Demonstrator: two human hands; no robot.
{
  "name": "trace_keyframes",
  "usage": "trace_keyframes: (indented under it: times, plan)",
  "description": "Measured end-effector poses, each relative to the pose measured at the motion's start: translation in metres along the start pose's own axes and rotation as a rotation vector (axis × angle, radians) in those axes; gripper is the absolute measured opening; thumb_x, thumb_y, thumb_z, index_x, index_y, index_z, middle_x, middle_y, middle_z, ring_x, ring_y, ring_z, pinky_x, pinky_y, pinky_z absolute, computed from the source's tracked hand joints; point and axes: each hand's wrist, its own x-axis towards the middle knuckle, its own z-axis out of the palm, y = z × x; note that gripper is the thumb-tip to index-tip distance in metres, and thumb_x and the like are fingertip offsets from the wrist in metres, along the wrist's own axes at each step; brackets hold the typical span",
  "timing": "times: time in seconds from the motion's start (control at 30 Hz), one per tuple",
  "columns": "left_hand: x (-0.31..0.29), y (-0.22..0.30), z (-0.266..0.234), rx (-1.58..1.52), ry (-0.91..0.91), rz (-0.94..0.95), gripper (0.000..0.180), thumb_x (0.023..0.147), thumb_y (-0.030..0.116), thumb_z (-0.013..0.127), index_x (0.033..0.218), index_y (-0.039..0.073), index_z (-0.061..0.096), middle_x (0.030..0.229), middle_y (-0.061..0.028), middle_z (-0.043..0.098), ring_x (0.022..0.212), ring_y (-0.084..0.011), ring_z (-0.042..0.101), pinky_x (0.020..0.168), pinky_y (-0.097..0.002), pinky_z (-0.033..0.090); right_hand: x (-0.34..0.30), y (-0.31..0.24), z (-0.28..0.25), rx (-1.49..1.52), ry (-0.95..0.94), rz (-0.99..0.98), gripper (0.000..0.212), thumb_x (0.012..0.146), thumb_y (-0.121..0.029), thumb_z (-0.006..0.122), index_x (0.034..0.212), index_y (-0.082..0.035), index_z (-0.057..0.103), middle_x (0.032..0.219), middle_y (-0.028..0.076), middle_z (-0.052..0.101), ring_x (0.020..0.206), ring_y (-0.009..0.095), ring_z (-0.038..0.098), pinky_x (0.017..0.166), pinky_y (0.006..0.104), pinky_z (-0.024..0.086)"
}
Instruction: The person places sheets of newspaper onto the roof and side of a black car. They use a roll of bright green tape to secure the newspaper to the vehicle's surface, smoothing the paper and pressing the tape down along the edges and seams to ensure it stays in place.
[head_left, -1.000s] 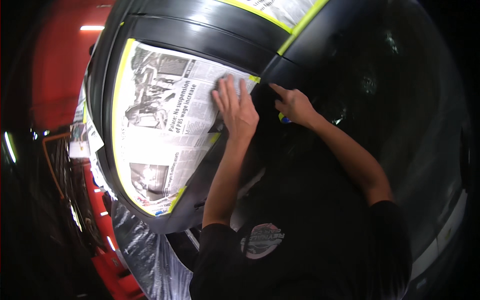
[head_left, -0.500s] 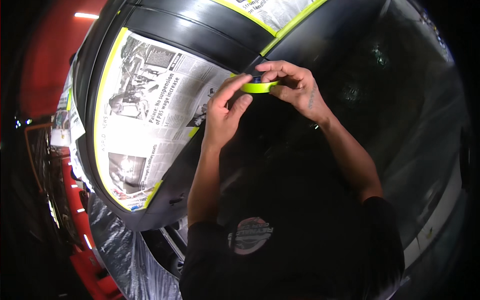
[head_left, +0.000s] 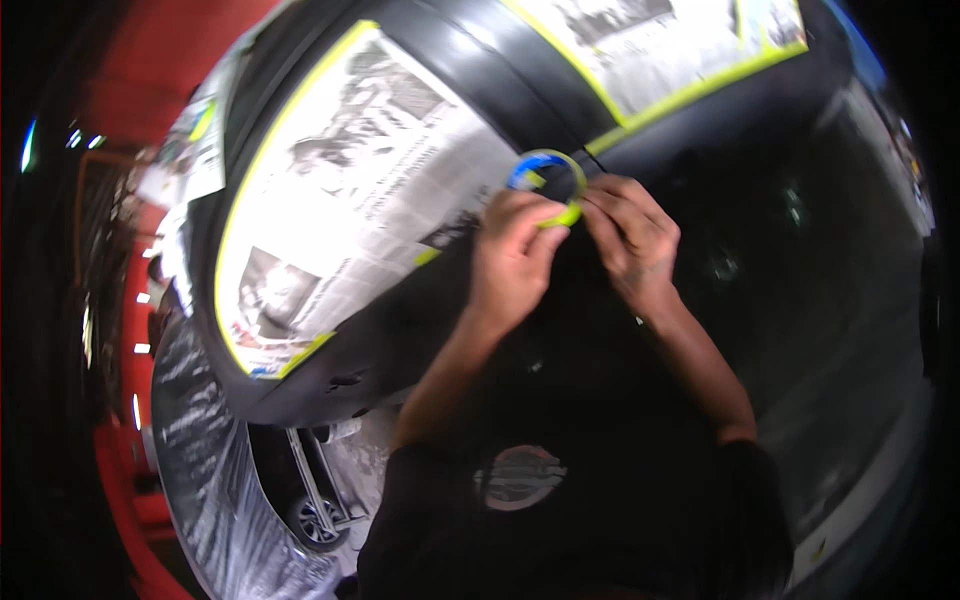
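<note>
A roll of yellow-green masking tape (head_left: 577,206) with a blue inner side stands tilted in front of me, its round opening facing up. My left hand (head_left: 512,262) grips its lower left edge between thumb and fingers. At the roll's right edge, the fingers of my right hand (head_left: 637,244) are pinched together against the tape; motion blur hides whether a loose end is between them. Just beyond both hands is a black car body panel (head_left: 455,62). Newspaper (head_left: 345,190) edged with the same yellow-green tape covers a window-shaped area to the left of the roll.
A second taped newspaper sheet (head_left: 680,55) lies at the top right. Clear plastic sheeting (head_left: 215,450) hangs at the lower left, near a wheel (head_left: 318,520). Red panels (head_left: 120,480) stand along the left side. A dark glossy surface (head_left: 800,290) stretches to the right.
The tape roll has turned from edge-on to showing its opening. My left hand has closed on it, and my right fingers have drawn together at its edge. The view has shifted.
</note>
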Motion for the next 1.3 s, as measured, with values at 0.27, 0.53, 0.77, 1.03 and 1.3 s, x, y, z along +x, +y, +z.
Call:
trace_keyframes:
  times: [0.27, 0.53, 0.77, 1.03, 1.3]
  plan:
    - [-0.006, -0.011, 0.0, 0.131, 0.027, 0.104, 0.022, 0.083, -0.006, 0.077, 0.103, 0.003, 0.072, 0.096, -0.011, 0.07, 0.093, -0.0312, 0.066, 0.086, -0.0405, 0.051, -0.003, 0.009, 0.017, 0.034, -0.043, 0.036, 0.016, 0.085, 0.01, 0.072, 0.097, 0.002, 0.065, 0.101, 0.017, 0.072, 0.086, 0.034, 0.073, 0.075, 0.0384, 0.06]
    - [-0.005, -0.02, -0.014, 0.191, 0.041, 0.08, 0.023, 0.084, -0.004, 0.077, 0.106, 0.003, 0.074, 0.101, -0.0108, 0.07, 0.096, -0.0315, 0.065, 0.088, -0.0406, 0.051, 0.006, 0.006, 0.029, 0.201, -0.129, 0.261, 0.009, 0.087, 0.003, 0.071, 0.094, 0.0, 0.065, 0.096, 0.014, 0.07, 0.083, 0.027, 0.07, 0.077, 0.0351, 0.055]
    - [0.01, -0.078, -0.084, -0.801, -0.176, -0.402, 0.018, 0.095, -0.002, 0.066, 0.112, -0.004, 0.072, 0.104, -0.0061, 0.069, 0.09, -0.009, 0.06, 0.083, -0.0244, 0.046, 0.035, 0.009, 0.028, 0.583, -0.345, 0.292, 0.032, 0.092, -0.002, 0.069, 0.124, 0.0, 0.069, 0.131, 0.014, 0.063, 0.121, 0.024, 0.062, 0.101, 0.0377, 0.05]
    - [0.106, -0.086, -0.135, 0.3, 0.14, 0.316, 0.024, 0.092, 0.002, 0.072, 0.115, 0.0, 0.075, 0.124, -0.0152, 0.064, 0.109, -0.0305, 0.06, 0.098, -0.0417, 0.047, 0.028, 0.006, 0.071, 0.605, -0.354, 0.52, 0.031, 0.099, -0.019, 0.078, 0.122, 0.0, 0.074, 0.109, 0.007, 0.076, 0.104, 0.014, 0.067, 0.096, 0.0318, 0.052]
    - [0.165, -0.141, -0.139, 1.023, 0.115, 0.396, 0.04, 0.09, 0.014, 0.076, 0.129, 0.006, 0.074, 0.134, -0.0154, 0.058, 0.118, -0.0337, 0.053, 0.102, -0.0484, 0.041, 0.03, 0.012, 0.111, 0.54, -0.31, 0.533, 0.03, 0.1, -0.015, 0.075, 0.124, 0.004, 0.072, 0.101, 0.006, 0.074, 0.094, 0.011, 0.067, 0.088, 0.0281, 0.053]
